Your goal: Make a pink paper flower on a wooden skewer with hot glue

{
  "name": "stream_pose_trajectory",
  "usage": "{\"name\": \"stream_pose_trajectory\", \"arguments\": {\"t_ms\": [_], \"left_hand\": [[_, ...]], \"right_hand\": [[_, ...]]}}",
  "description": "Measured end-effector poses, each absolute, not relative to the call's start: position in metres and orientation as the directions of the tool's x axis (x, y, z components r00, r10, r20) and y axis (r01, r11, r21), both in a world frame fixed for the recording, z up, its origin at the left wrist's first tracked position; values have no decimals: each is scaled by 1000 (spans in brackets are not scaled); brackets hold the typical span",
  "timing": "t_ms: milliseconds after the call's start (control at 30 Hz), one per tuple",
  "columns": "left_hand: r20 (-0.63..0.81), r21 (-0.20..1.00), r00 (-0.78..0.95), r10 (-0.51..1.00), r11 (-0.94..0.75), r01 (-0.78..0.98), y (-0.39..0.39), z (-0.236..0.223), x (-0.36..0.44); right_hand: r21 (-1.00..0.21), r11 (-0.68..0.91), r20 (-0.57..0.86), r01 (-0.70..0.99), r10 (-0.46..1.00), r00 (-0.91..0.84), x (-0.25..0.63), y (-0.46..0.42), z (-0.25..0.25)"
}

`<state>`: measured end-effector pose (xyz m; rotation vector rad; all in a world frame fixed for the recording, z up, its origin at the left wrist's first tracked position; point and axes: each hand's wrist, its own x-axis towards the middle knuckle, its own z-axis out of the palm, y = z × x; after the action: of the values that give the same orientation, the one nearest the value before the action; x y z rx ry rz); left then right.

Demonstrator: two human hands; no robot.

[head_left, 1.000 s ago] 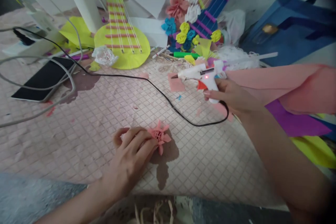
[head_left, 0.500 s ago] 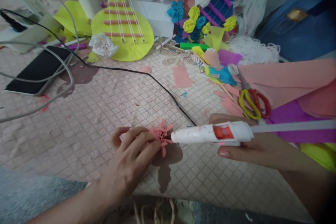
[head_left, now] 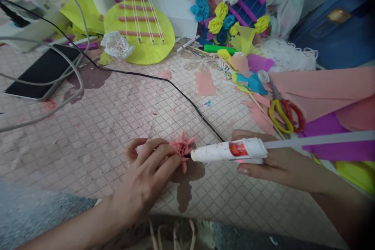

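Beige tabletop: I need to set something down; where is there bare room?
Mostly bare between the thin black cable and the left hand; also below the white glue gun in view, right of the dark brown patch. Crowded: around the red-and-yellow-handled scissors, and along the back by the yellow paper guitar.

Patterned tabletop, phone, black cord, pink scrap

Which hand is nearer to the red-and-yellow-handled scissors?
Right. The right hand, gripping the glue gun, is just on the near side of the scissors; the left hand is much farther left, at the pink paper flower.
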<state>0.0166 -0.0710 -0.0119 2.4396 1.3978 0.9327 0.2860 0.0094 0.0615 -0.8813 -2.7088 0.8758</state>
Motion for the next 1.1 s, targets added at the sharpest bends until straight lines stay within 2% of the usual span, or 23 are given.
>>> {"name": "stream_pose_trajectory", "arguments": {"t_ms": [133, 400, 833, 1100], "left_hand": [[418, 441, 372, 829, -543, 715, -72, -12, 15], [381, 431, 411, 828, -552, 714, -71, -10, 13], [379, 420, 404, 832, -544, 726, -70, -9, 14], [398, 445, 360, 844, -521, 729, -67, -10, 17]], "right_hand": [[-540, 664, -48, 517, 588, -807, 285, 9, 60], [-554, 635, -54, 538, 617, -785, 286, 7, 57], [-487, 696, -35, 527, 587, -809, 287, 7, 55], [-631, 543, -84, 554, 662, -745, 294, 10, 53]]}}
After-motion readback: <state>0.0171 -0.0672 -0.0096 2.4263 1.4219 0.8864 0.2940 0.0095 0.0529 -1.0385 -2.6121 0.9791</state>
